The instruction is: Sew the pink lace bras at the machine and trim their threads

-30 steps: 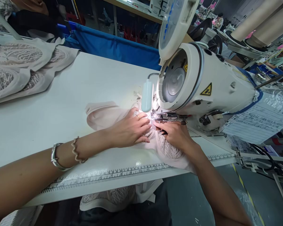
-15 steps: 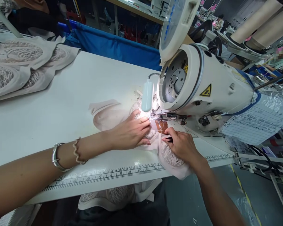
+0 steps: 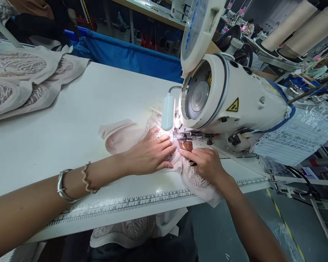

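Note:
A pale pink lace bra piece (image 3: pixel 198 177) lies under the sewing machine (image 3: pixel 215 94), its near cup hanging over the table's front edge. My left hand (image 3: pixel 154 151) rests on the lace left of the needle area, fingers spread and pressing down. My right hand (image 3: pixel 206 163) is on the near part of the cloth, its index finger stretched toward the needle area. Its other fingers are curled round a small black pointed tool (image 3: pixel 192 163), mostly hidden in the palm. A lit lamp (image 3: pixel 167 112) covers part of the needle area.
Several matching lace pieces (image 3: pixel 43 69) are stacked at the table's far left. A printed ruler (image 3: pixel 125 205) runs along the front edge. Another lace piece (image 3: pixel 133 227) lies on my lap. A blue cloth bin (image 3: pixel 131 54) stands behind the table; a written sheet (image 3: pixel 287 136) hangs at right.
My right index finger has straightened out to the left over the cloth. The parts inside the machine's open head now look like a smooth blurred disc. My left hand stays on the lace.

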`<state>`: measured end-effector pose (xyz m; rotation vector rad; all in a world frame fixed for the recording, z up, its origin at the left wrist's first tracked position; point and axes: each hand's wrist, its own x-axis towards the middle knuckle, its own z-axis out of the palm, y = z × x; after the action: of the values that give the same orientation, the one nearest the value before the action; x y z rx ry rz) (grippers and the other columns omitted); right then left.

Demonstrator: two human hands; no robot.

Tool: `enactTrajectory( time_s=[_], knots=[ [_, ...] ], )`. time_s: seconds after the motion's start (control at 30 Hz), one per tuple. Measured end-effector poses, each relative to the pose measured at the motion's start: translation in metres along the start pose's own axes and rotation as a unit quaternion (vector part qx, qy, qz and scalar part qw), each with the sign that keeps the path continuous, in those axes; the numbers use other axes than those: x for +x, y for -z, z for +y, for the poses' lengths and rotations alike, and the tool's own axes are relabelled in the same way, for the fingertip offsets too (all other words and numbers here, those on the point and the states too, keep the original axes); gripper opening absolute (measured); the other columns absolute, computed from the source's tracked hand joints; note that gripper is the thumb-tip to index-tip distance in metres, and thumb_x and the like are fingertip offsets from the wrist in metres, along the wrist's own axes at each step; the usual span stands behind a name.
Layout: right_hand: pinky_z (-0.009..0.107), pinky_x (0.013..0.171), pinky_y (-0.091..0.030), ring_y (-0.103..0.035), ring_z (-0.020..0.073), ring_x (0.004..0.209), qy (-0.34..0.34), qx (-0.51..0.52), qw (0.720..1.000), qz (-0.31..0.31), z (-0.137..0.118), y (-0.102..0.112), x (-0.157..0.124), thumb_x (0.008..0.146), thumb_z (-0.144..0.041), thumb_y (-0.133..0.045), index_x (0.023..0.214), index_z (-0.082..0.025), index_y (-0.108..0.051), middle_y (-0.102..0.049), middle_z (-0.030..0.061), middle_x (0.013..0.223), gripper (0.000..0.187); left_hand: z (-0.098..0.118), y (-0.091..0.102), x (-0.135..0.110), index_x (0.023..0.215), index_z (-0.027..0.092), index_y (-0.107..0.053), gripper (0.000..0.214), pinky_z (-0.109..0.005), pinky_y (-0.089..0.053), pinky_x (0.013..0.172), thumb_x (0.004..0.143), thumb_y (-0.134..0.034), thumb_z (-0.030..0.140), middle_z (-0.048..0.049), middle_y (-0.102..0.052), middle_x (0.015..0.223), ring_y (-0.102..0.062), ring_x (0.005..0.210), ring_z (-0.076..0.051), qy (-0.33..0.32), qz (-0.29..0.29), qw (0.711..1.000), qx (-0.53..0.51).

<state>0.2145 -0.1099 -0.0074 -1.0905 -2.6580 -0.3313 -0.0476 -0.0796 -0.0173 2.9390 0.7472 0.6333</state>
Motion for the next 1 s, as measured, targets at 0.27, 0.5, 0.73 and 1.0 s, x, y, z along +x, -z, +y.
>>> enactTrajectory(
  time_s=[0.27,0.5,0.73,1.0],
  knots=[
    [0.027,0.058,-0.033,-0.054,0.0139,0.062,-0.045,0.043,0.997,-0.049,0.005,-0.004,0.014,0.082,-0.002,-0.046,0.120,-0.027,-0.074,-0.065,-0.0014,0.065,0.054,-0.007,0.000,0.002,0.106,0.015,-0.066,0.052,-0.063,-0.021,0.107,0.105,-0.029,0.051,-0.0140,-0.068,0.114,-0.058,0.112,-0.033,0.002,-0.012,0.999,0.032],
    [0.026,0.060,-0.037,-0.060,0.0159,0.075,-0.121,0.072,0.982,-0.124,0.007,-0.005,0.024,0.076,0.001,-0.045,0.127,-0.031,-0.069,-0.072,-0.0010,0.082,0.065,-0.014,-0.002,0.002,0.114,0.015,-0.066,0.052,-0.071,-0.019,0.109,0.104,-0.033,0.055,-0.0149,-0.068,0.119,-0.059,0.112,-0.036,0.029,-0.012,0.999,0.032],
    [0.026,0.059,-0.037,-0.058,0.0167,0.077,-0.139,0.095,0.977,-0.130,0.010,-0.009,0.028,0.079,-0.002,-0.046,0.124,-0.029,-0.070,-0.068,0.0016,0.084,0.058,-0.010,-0.009,0.001,0.120,0.010,-0.062,0.047,-0.065,-0.028,0.107,0.101,-0.046,0.050,-0.0210,-0.059,0.135,-0.056,0.117,-0.039,0.028,0.030,0.996,0.074],
    [0.024,0.066,-0.041,-0.057,0.0160,0.084,-0.115,0.093,0.980,-0.134,0.019,-0.010,0.015,0.073,0.000,-0.044,0.133,-0.030,-0.062,-0.065,0.0023,0.104,0.070,-0.004,-0.011,0.004,0.114,0.013,-0.058,0.026,-0.033,-0.042,0.071,0.099,-0.038,0.006,-0.0114,-0.068,0.100,-0.055,0.078,-0.020,-0.025,0.005,1.000,0.014]
  ],
)
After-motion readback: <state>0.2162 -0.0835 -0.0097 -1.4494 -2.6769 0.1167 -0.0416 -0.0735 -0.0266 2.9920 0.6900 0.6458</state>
